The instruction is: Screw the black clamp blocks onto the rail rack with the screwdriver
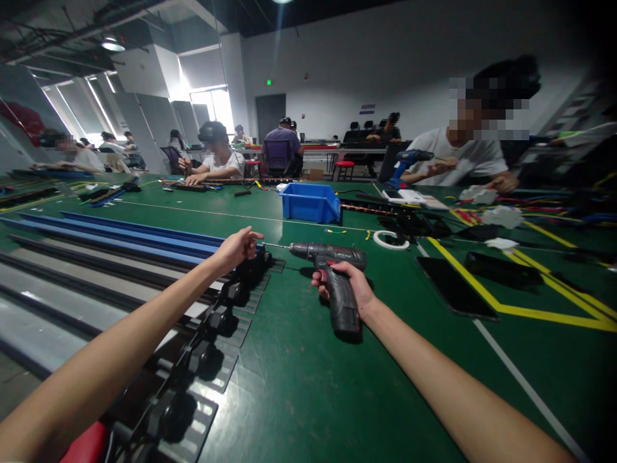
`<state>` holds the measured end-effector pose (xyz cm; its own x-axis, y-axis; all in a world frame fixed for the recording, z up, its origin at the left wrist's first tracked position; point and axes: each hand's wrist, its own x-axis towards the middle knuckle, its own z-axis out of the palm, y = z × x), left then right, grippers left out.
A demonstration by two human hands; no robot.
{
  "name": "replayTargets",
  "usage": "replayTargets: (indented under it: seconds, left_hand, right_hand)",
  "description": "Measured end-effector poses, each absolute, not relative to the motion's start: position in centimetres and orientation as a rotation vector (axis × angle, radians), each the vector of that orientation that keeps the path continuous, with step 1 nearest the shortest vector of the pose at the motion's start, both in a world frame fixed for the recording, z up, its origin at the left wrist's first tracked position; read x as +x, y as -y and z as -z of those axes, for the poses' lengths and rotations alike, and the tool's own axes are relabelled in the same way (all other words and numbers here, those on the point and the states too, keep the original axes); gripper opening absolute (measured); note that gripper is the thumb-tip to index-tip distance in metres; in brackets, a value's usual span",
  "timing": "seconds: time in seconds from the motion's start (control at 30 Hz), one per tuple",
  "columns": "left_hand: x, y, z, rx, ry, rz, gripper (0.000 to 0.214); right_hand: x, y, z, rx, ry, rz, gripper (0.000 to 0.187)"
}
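Note:
My right hand (354, 283) is wrapped round the grip of a black cordless drill (344, 312), with a finger by its red trigger. The drill's long thin bit (277, 245) points left. At the bit's tip is my left hand (241, 249), its fingers bent and drawn together; whatever is between them is too small to make out. Below that hand lie several long rails in blue (144, 229), black and grey, side by side. Black knob-like fittings (205, 357) and slotted plates (229, 372) line their near ends.
Beyond the drill is a blue bin (308, 204). A white ring-shaped roll (390, 240), a black flat device (456, 286) and yellow tape lines (554, 314) lie to the right on the green table (299, 399). Across it, a person (477, 154) holds a blue drill (405, 166); others sit further back.

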<state>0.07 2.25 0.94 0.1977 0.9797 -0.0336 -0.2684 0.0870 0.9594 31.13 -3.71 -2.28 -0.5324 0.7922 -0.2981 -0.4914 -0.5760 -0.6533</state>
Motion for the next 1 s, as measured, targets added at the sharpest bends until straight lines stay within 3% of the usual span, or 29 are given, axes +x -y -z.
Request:
replayTargets:
  seconds: [0.27, 0.57, 1.0]
  left_hand:
    - [-0.1, -1.9, -2.1, 0.822, -0.856, -1.240, 0.023]
    - [-0.6, -3.3, -0.5, 0.700, -0.917, -1.439, 0.043]
    - [-0.8, -2.6, -0.9, 0.851, -0.993, -1.420, 0.002]
  right_hand:
    - [31.4, 3.3, 2.9, -0.724, 0.668, -2.192, 0.038]
    - [31.1, 3.5, 2.4, -0.749, 0.618, -2.173, 0.034]
    - [31.3, 3.0, 3.0, -0.715, 0.634, -2.175, 0.030]
